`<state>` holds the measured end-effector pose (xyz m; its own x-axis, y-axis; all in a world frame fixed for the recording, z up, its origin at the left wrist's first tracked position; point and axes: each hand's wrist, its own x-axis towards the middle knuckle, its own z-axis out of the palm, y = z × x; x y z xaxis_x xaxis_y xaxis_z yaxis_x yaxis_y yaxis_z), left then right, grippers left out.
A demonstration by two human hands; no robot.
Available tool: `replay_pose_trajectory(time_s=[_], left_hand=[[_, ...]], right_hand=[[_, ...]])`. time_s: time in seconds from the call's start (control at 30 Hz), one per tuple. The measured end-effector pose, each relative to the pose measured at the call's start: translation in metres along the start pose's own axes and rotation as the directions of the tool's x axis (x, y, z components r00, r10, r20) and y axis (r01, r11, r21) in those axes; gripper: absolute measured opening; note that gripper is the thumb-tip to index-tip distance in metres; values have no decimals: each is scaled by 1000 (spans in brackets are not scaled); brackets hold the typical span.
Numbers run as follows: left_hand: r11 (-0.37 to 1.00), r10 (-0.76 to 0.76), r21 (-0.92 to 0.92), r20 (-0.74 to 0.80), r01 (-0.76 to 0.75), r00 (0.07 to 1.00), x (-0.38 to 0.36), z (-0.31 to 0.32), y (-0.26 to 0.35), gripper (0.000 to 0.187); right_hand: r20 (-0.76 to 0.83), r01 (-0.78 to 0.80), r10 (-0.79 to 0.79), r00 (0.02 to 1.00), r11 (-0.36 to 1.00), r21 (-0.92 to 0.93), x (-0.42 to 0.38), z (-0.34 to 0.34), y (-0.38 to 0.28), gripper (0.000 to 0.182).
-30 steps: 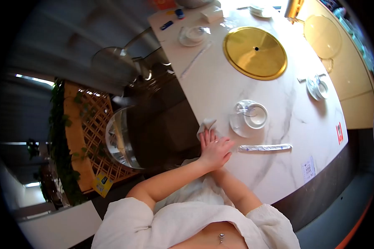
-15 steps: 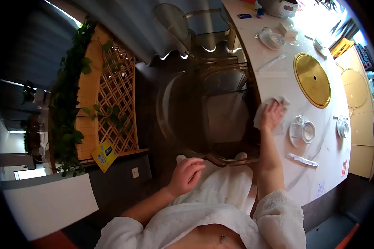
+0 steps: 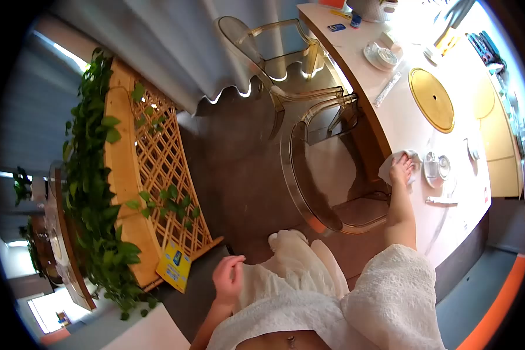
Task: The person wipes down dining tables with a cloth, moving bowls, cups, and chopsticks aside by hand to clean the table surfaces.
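Observation:
My right hand [image 3: 402,169] lies on a white cloth [image 3: 415,156] at the edge of the white table [image 3: 405,129], fingers bent over it and pressing it to the surface. Just right of the cloth are a clear-wrapped set of white dishes [image 3: 444,167] and, nearer to me, a slim white wrapped packet [image 3: 441,200]. Further along the table lies a round gold disc [image 3: 431,100] with a small hole in its middle. My left hand [image 3: 227,280] hangs in the air before my white skirt, loosely curled with nothing visible in it.
Transparent amber chairs [image 3: 300,175] stand against the table's left side. A wooden lattice planter [image 3: 166,157] with green vines [image 3: 93,192] is on the left, a yellow card [image 3: 174,266] at its corner. More wrapped dishes [image 3: 385,57] and a basket [image 3: 372,9] occupy the far end.
The view has shifted and brightened. My right hand and the cloth have slid along the table edge toward me, now level with the wrapped dishes. My left hand has moved lower and to the left.

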<state>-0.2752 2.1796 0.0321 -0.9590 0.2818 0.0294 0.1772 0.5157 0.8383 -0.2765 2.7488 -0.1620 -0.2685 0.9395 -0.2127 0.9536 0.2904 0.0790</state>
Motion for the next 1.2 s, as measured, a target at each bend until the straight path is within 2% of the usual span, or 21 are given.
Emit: replay_pose_trajectory(time_s=[0.03,0.1,0.13,0.2,0.3,0.43,0.47,0.63,0.77,0.83,0.87,0.93,0.97,1.07,1.17,1.2], left_hand=[[1000,12,11,21,-12,1000,15,3,4,11],[994,100,-52,212,-91,972,47,9,16,12],[992,120,-51,229,-111,966,61,11,16,12],[972,233,-75,393,-221,890,95,14,15,14],[960,272,-88,499,-264,823,148,14,4,15],[966,247,-98,630,-241,736,236,10,9,14],[941,321,-124,622,-314,714,259,13,14,14],[901,408,-177,658,-397,632,357,32,36,15],[848,494,-303,750,-435,441,417,52,58,17],[780,575,-426,776,-458,258,446,68,71,17],[772,580,-439,783,-459,225,459,73,76,17],[671,663,-573,747,-470,37,490,105,92,18],[649,649,-585,759,-486,-46,504,119,97,18],[601,600,-575,784,-555,-162,531,161,137,17],[623,613,-631,761,-462,-213,547,230,135,18],[654,576,-575,800,-491,-170,552,257,136,19]], right_hand=[[-21,6,-6,1000,1000,4,-1,5,3,63],[-7,-40,40,999,999,-10,1,11,2,64],[0,-51,51,999,999,-4,2,9,-1,64],[7,-91,91,996,996,23,6,3,-8,64],[43,-120,117,992,990,75,19,-3,-23,64],[82,-237,228,970,964,124,40,-15,-72,65],[84,-261,251,964,955,139,46,-19,-83,65],[69,-304,297,953,939,158,60,-31,-131,64],[46,-328,326,944,926,185,54,-38,-145,61],[39,-346,345,938,913,215,47,-35,-145,60],[45,-357,356,934,907,223,42,-33,-149,59],[22,-391,397,918,892,228,47,-38,-155,58],[21,-412,423,906,869,274,46,-37,-158,58],[-32,-437,467,883,846,306,49,-25,-165,60],[-68,-478,520,852,823,308,60,-22,-162,60],[-90,-489,532,842,822,292,67,-23,-162,60]])
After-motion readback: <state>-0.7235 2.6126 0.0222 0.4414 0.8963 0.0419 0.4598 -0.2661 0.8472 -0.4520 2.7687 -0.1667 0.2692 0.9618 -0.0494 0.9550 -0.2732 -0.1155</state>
